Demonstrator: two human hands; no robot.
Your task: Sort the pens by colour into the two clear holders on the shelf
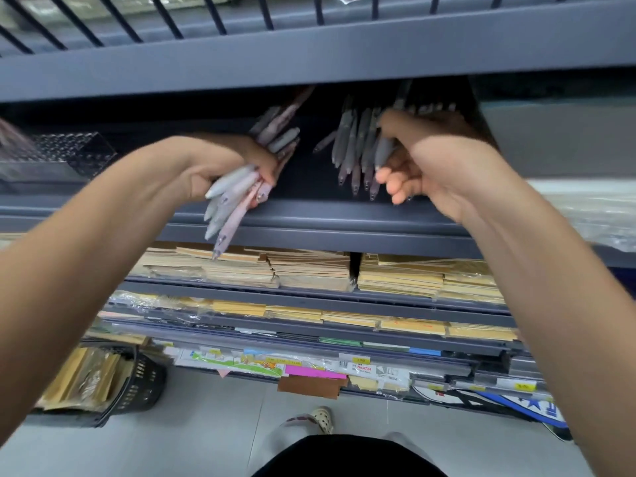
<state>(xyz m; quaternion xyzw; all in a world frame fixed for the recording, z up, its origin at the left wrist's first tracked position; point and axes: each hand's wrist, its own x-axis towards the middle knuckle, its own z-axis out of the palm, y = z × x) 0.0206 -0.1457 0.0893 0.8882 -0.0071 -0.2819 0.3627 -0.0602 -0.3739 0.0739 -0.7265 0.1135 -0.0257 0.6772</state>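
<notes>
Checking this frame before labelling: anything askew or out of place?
One grey pen juts sideways from the bunch of pens the right hand grips, not lined up with the rest. On the lowest shelf, a brown card hangs over the front edge.

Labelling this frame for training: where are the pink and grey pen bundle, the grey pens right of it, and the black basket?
pink and grey pen bundle (229, 182): head view, on a grey barrel.
grey pens (347, 139): head view, mid-barrel.
black basket (144, 383): head view, slotted side wall.
</notes>
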